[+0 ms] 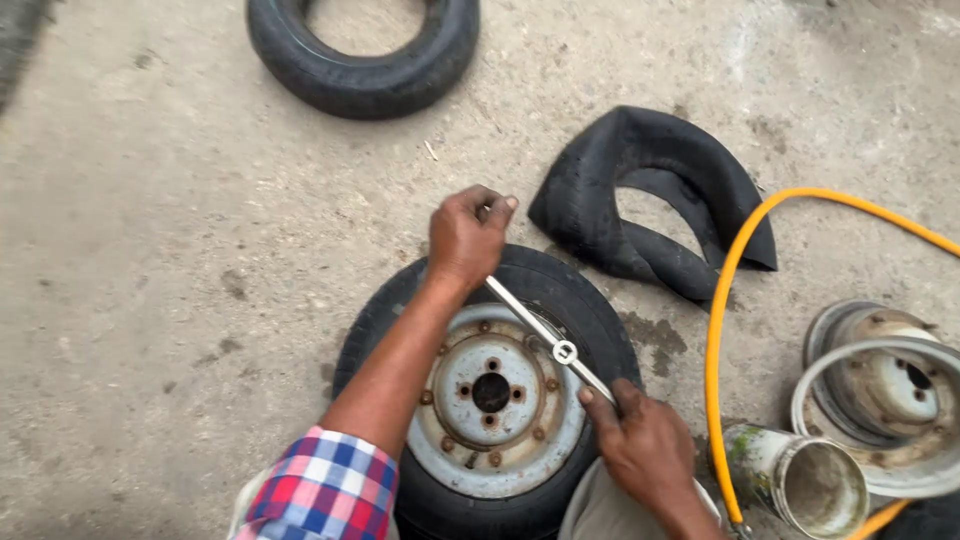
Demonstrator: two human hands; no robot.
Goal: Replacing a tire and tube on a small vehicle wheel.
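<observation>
Steel in both fists: the left hand is closed around the far end of a wheel wrench, and the right hand clamps its near end. The wrench lies slantwise over a wheel flat on the concrete floor, its rusty rim facing up. Beyond lie a folded inner tube, a yellow hose, a dirty can, a bare rim and a spare tyre.

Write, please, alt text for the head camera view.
Both hands, left hand and right hand, grip a metal wheel wrench laid across a small tyre with a rusty rim on concrete. Around it lie an inner tube, a yellow hose, a tin can and a spare tyre.
</observation>
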